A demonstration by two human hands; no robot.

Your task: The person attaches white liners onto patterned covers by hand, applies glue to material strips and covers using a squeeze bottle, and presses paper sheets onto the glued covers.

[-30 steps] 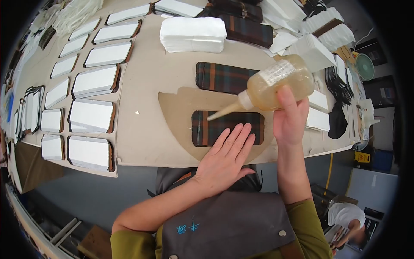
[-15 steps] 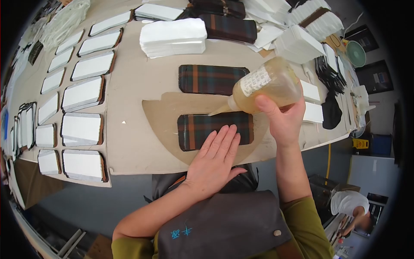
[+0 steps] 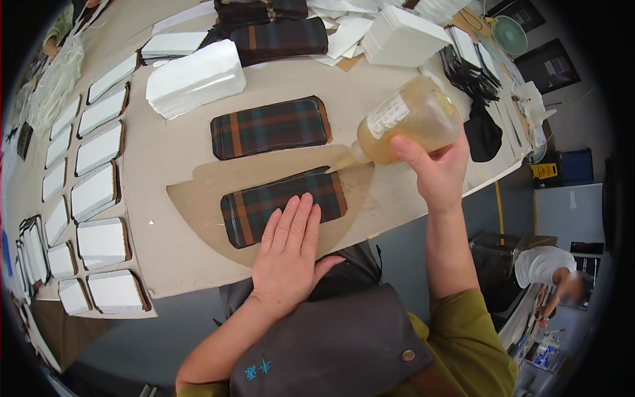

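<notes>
My left hand (image 3: 288,255) lies flat, fingers stretched out, on the lower part of a dark plaid piece (image 3: 264,197) with orange stripes. My right hand (image 3: 438,169) is wrapped round a clear plastic bottle (image 3: 413,119) of yellowish liquid with a white label. The bottle is tilted, and its thin nozzle meets the top edge of the plaid piece near the right corner. Beneath that piece lies a brown sheet (image 3: 192,195) with a curved edge. A second plaid piece (image 3: 270,127) rests just beyond it on the table.
Rows of white-topped pieces (image 3: 102,239) line the table's left side. Further back are a white stack (image 3: 196,78), folded plaid pieces (image 3: 281,41) and a white block (image 3: 403,38). A black cloth (image 3: 483,134) lies at the right. Another person (image 3: 546,268) is at the lower right.
The bottle's nozzle has moved rightward along the plaid piece's top edge. My left hand stays flat on the piece. The view has turned, so the table appears tilted and shifted left.
</notes>
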